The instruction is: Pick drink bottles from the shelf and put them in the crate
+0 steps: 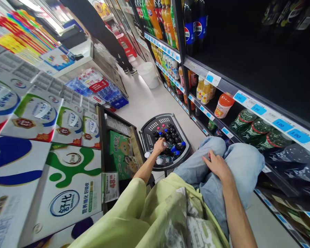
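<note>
The left hand (159, 146) reaches over the left edge of the basket, its fingers bent down at a clear bottle (166, 144); whether they grasp it or merely touch it, I cannot tell. The bottle is transparent and sits inside the basket (149, 130), a black one with a grey rim and slotted walls, toward the middle of its left side. The right hand (217, 165) rests on the jeans (237, 165) with its fingers loosely bent, holding nothing.

The hand covers much of the clear bottle, and its label cannot be read. Dark bottles (172, 132) crowd the basket's far half, too small and close-packed to count. The upper right of the shelf (198, 65) is in deep shadow, and the bottles there are hard to make out.

White-capped bottles (164, 160) lie by the basket's near left corner, and blue-capped bottles (180, 146) lie toward its right edge. A low display stand (135, 144) closes in on the basket's left; the bent knees stand between its near right corner and the shelf. Milk cartons (67, 186) are stacked farther left. Beyond the far edge stand a white bucket (148, 74) and a person in dark trousers (103, 34).
</note>
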Available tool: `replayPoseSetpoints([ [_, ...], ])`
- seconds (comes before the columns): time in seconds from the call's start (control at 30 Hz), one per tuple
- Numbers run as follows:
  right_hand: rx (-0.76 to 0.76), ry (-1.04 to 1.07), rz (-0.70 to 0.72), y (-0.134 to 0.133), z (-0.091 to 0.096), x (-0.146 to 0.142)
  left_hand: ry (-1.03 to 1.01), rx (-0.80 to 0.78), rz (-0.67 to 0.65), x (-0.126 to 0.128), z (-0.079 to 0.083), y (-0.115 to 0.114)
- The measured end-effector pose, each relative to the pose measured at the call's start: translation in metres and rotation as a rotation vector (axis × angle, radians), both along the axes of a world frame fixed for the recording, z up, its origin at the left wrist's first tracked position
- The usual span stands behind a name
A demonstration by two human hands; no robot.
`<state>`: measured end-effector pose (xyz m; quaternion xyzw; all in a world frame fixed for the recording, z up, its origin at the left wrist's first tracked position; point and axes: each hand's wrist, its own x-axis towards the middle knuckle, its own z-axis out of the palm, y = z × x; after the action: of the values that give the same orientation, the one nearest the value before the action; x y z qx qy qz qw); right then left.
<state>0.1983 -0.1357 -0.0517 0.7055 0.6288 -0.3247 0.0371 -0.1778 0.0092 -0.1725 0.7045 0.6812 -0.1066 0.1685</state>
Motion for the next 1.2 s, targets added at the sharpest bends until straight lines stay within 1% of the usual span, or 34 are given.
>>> replayPoseSetpoints([
  [0.1,0.008,0.095,0.006,0.000,-0.007,0.004,-0.012,-0.016,0.002,-0.002,-0.004,-0.001],
  [0.2,-0.015,0.184,-0.004,-0.002,-0.010,0.007,-0.027,-0.033,-0.021,-0.004,-0.006,0.000],
  [0.33,-0.048,0.140,0.016,-0.003,-0.006,0.007,-0.056,-0.039,-0.062,-0.010,-0.005,0.001],
  [0.5,-0.062,0.043,0.016,-0.004,0.001,0.006,-0.096,-0.019,-0.095,-0.027,0.002,-0.001],
  [0.6,-0.069,0.035,0.003,-0.004,0.000,0.007,-0.122,-0.037,-0.137,-0.039,0.009,-0.007],
  [0.73,-0.055,0.101,-0.002,-0.005,-0.005,0.010,-0.138,-0.075,-0.177,-0.048,0.013,-0.022],
  [0.9,-0.032,0.125,-0.011,-0.005,-0.009,0.010,-0.133,-0.114,-0.188,-0.045,0.013,-0.036],
  [1.2,-0.040,0.122,-0.004,-0.004,-0.009,0.010,-0.097,-0.163,-0.206,-0.024,0.015,-0.041],
])
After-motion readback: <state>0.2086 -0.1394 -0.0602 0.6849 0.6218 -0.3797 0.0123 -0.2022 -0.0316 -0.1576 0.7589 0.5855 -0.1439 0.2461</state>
